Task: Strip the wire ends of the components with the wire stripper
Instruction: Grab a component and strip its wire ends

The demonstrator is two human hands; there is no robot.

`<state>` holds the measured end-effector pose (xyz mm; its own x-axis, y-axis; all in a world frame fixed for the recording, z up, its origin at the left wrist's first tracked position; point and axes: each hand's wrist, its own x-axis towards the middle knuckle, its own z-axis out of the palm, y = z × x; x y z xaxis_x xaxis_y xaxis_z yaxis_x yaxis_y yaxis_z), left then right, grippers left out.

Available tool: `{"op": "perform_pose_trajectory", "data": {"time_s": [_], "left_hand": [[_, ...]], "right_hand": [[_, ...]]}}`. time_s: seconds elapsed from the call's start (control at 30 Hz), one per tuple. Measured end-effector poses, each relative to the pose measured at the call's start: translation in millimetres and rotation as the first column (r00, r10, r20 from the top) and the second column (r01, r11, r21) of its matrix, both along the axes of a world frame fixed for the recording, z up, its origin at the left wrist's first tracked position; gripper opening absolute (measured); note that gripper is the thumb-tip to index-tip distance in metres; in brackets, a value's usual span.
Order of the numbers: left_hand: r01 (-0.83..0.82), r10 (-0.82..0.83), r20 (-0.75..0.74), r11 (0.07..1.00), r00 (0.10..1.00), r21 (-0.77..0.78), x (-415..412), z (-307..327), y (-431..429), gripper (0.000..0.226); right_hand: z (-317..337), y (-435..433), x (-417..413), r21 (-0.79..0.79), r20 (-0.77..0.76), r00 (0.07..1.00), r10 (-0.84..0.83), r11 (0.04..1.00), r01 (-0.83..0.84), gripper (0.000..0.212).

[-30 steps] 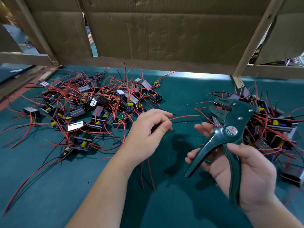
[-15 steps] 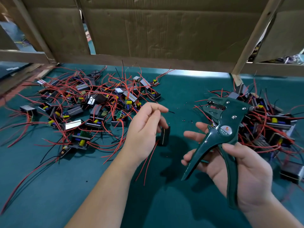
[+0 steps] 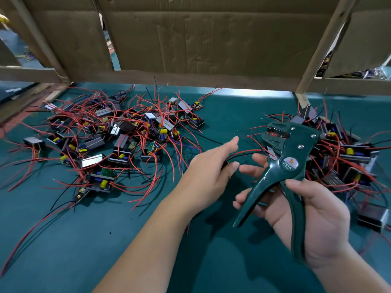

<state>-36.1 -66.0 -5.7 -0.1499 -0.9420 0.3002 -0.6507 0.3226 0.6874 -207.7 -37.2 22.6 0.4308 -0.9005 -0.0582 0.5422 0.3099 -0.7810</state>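
Nearest the camera, the right hand [image 3: 313, 218] grips the green wire stripper [image 3: 289, 163]. One handle lies in the palm under the thumb, and the other rests against loosely extended fingers. The handles are spread apart, not squeezed, and the tool's head points up and away, toward the left.

Just left of it, the left hand [image 3: 205, 176] is over the mat with its back to the camera, index finger stretched forward and thumb tucked in. A wire pair [image 3: 245, 152] — one red, one black — comes out from between thumb and fingers and runs right to the stripper's head, its tips at or just in the jaws. The hand seems to pinch the wires, though the palm hides the pinch and whatever component they belong to.

A lone black box [image 3: 372, 216] sits on the mat right of the right hand.

Farther back there are two heaps on the green mat [image 3: 84, 240]. The left pile of components [image 3: 118, 140] is a large one — small black modules with yellow parts and tangled red and black leads. The right pile of components [image 3: 349, 157] lies behind the stripper and holds the same sort of parts. The two heaps are well apart, with both hands between them.

At the far edge, a cardboard wall [image 3: 190, 39] stands behind a wooden frame [image 3: 323, 43].
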Motion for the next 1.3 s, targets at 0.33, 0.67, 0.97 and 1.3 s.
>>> {"op": "perform_pose_trajectory", "data": {"time_s": [0.33, 0.67, 0.97, 1.3], "left_hand": [[-0.015, 0.002, -0.217, 0.998, 0.976, -0.060, 0, 7, 15, 0.036], [0.026, -0.027, -0.241, 1.000, 0.970, -0.006, 0, 14, 20, 0.024], [-0.009, 0.090, -0.515, 0.987, 0.852, 0.157, 4, 18, 21, 0.012], [0.179, 0.014, -0.582, 0.946, 0.813, 0.272, 14, 19, 20, 0.004]], "right_hand": [[0, 3, 3, -0.011, 0.028, 0.999, 0.035, 0.999, -0.035, 0.084], [8, -1, -2, -0.016, 0.266, 0.947, 0.180, 0.983, -0.183, 0.077], [6, 3, -1, -0.005, 0.177, 0.971, 0.159, 0.987, -0.161, 0.080], [6, -1, -4, -0.026, 0.128, 0.985, 0.119, 0.993, -0.116, 0.080]]}}
